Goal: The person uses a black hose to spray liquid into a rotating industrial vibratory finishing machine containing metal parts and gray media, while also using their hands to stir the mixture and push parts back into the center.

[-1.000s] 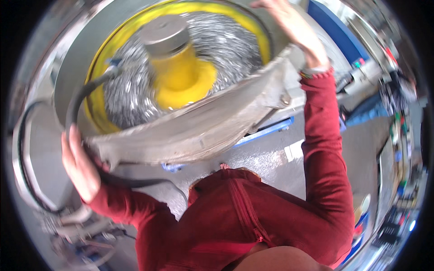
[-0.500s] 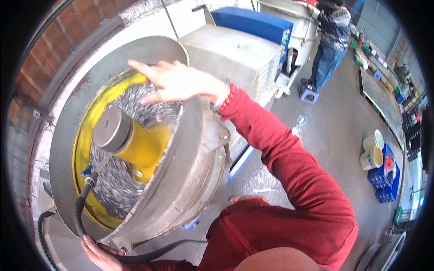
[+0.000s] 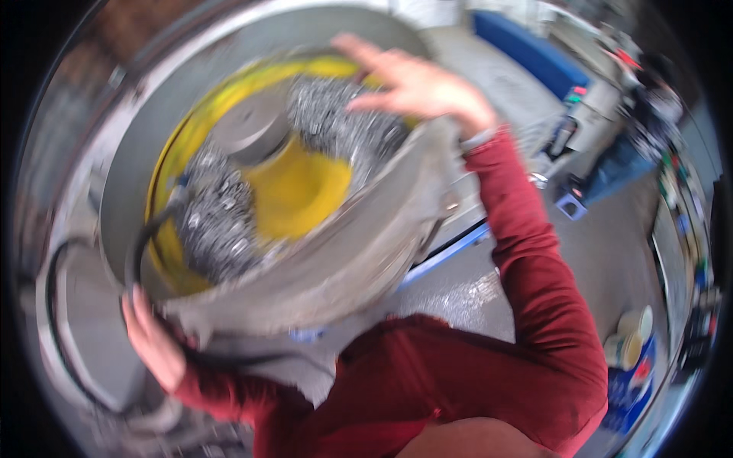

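Observation:
A large round grey metal tub (image 3: 141,114) with a yellow lining (image 3: 172,156) is in front of me. Glossy, silvery small pieces (image 3: 217,217) fill the ring around its centre post, too blurred to name. The post has a grey round cap (image 3: 250,126) and a yellow flared base (image 3: 294,191). My right hand (image 3: 420,84) is over the tub's far right side, fingers spread, holding nothing. At the near left rim, my left hand (image 3: 155,340) is around a black hose (image 3: 137,256), its fingers partly straight. The hose's fitting end (image 3: 177,200) hangs inside the tub.
A grey machine housing with a blue panel (image 3: 531,57) stands beyond the tub. Another person (image 3: 637,145) works at the far right near a small blue stool (image 3: 571,206). Pale buckets (image 3: 624,349) and blue crates (image 3: 634,393) sit on the floor at right.
The view has swung, so the tub appears higher and farther right and blurred. My right hand is still spread above it; my left hand stays by the hose at the rim.

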The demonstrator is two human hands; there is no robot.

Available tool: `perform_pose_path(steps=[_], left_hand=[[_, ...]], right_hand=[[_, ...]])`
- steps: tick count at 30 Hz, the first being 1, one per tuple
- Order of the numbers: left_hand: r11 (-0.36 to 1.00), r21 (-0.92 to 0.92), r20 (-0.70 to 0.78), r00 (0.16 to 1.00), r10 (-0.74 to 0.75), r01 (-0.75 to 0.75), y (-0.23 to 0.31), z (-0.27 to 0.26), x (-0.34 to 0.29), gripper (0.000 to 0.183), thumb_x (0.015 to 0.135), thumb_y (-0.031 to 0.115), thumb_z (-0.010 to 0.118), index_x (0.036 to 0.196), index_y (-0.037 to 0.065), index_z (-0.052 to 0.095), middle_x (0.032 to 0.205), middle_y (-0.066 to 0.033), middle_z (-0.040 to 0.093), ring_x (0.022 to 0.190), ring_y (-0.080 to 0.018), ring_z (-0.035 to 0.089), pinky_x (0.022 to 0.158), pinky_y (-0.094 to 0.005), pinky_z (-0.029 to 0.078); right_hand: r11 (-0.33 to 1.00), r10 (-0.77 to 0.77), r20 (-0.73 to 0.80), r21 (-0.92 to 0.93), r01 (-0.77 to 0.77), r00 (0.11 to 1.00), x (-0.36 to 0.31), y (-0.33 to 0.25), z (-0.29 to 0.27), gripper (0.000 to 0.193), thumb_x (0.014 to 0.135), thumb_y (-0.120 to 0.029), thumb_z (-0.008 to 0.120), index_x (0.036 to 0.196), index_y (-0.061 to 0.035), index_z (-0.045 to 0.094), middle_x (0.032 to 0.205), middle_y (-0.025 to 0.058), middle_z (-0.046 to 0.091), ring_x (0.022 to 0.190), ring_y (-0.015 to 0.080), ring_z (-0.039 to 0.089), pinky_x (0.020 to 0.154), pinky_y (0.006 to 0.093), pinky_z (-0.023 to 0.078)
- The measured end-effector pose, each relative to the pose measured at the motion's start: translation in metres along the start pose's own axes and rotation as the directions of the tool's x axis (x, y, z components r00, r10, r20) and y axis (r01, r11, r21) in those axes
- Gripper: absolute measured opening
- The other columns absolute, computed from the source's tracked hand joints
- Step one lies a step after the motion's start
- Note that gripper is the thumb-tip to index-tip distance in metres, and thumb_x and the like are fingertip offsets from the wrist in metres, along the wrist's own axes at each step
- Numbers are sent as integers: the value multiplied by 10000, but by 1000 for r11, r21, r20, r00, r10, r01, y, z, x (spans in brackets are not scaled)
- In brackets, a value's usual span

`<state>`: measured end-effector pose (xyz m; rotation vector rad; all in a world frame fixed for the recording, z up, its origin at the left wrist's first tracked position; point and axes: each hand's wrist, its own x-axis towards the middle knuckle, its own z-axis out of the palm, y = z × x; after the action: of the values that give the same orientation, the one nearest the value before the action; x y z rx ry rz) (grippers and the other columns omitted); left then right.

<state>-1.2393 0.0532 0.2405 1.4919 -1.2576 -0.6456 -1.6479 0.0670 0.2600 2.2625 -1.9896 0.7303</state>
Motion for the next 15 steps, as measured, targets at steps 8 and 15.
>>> perform_pose_path(steps=[8,15], left_hand=[[997,34,93,993,72,-76,18,-5,-8,328,967,368,469,871,54,487,485,-3,379,332,-99,368,326,-241,317],[994,43,76,992,99,-103,12,-10,-6,351,975,385,446,881,49,482,439,3,376,310,-95,358,310,-231,295]], right_hand=[[994,23,-44,108,-19,999,-14,-18,-26,873,806,-252,719,1483,-65,200,1130,146,577,1023,233,540,956,316,392],[985,104,-134,147,-84,986,-12,-29,-21,737,890,-265,622,1487,-120,214,1048,110,599,969,199,550,904,303,417]])
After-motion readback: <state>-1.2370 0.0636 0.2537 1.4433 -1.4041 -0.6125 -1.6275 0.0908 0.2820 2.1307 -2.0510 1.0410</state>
